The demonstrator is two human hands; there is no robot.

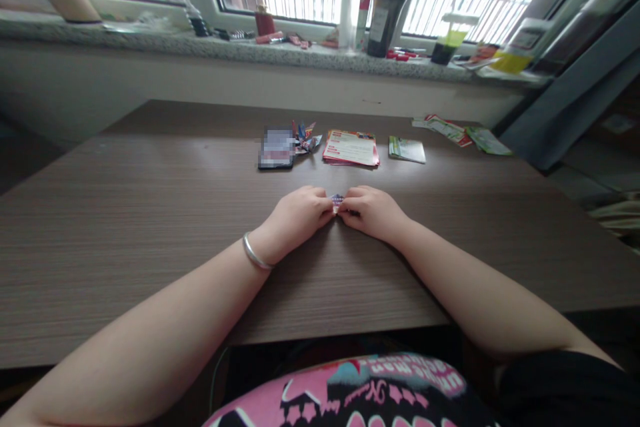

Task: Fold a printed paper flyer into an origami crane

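Small paper piece [337,203], purplish blue with pale markings, whitish toward the lower edge, peaked at the top, sides covered by fingers, held between left hand [303,211] and right hand [374,209], at mid-desk [200,227].

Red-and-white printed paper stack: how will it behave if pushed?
The red-and-white printed paper stack probably shears, since its edges sit slightly out of line. It likely won't tip, lying flat on the brown wood-grain table. Its sheets look thin, so each should be light and bendable.
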